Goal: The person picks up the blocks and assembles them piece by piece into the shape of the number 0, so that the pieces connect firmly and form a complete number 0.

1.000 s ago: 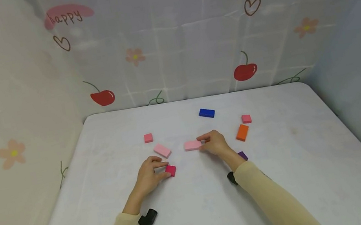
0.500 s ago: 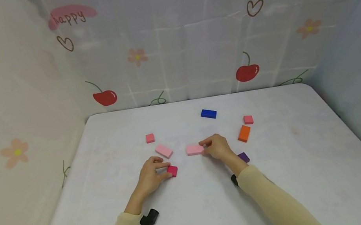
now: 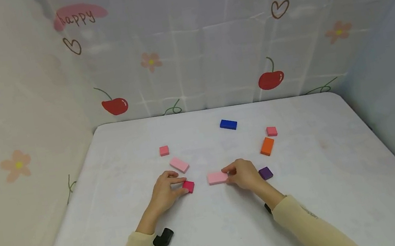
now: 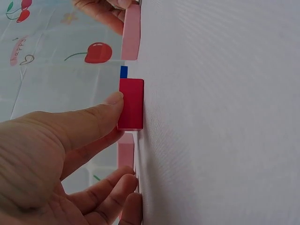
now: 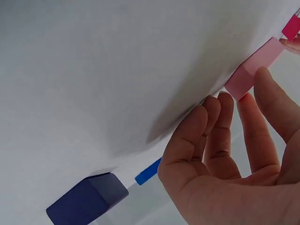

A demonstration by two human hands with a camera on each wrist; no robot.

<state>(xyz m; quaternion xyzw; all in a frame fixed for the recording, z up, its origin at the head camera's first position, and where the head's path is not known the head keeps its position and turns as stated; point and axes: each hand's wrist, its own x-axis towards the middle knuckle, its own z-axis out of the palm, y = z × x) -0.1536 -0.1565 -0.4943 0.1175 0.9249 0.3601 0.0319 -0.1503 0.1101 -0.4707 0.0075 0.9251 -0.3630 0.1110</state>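
My left hand (image 3: 163,192) pinches a small crimson block (image 3: 189,186) between thumb and index finger; the left wrist view shows the crimson block (image 4: 131,104) low at the white cloth. To its right, my right hand (image 3: 244,173) pinches the right end of a light pink oblong block (image 3: 216,177). In the right wrist view thumb and index finger hold that pink block (image 5: 255,68) close over the surface, other fingers curved beneath. Just beyond the left fingers lies a second light pink block (image 3: 179,164). A purple block (image 3: 266,173) sits right of the right hand.
Farther back on the white table (image 3: 334,187) are a blue block (image 3: 228,124), an orange block (image 3: 267,146) and two small coral blocks, one at right (image 3: 271,131) and another coral block (image 3: 164,150) at left. Printed curtains (image 3: 184,46) enclose the back and sides.
My right hand has drawn the light pink block toward me, bringing it level with the crimson one. More of the purple block now shows. The left hand has stayed on the crimson block.
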